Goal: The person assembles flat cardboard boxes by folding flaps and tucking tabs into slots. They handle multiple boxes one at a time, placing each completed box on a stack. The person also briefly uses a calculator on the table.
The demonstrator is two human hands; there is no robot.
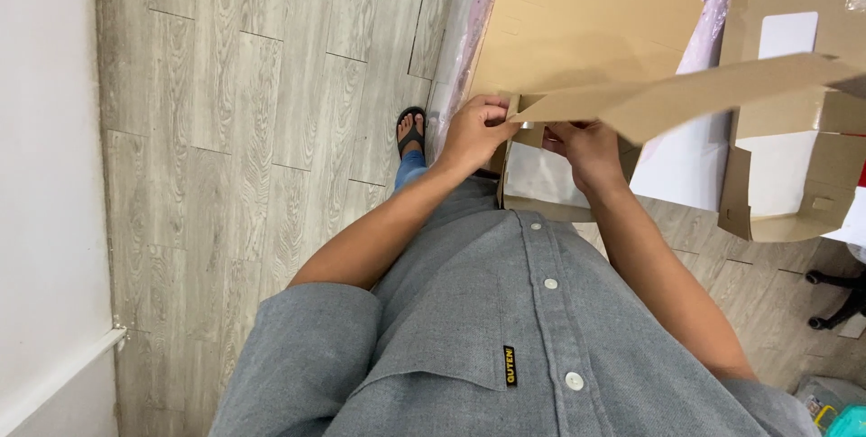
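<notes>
Both forearms reach forward, elbows bent; the left hand (476, 133) pinches a cardboard box (577, 144) corner; the right hand (586, 150) grips its folded flap (686, 94) from beneath.

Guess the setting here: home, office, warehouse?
Probably a small packing or office workroom, not a warehouse. Both hands, left hand and right hand, fold a flat cardboard box; more unfolded cartons lie nearby, on wood-look plank flooring, with an office chair base at the edge.
</notes>
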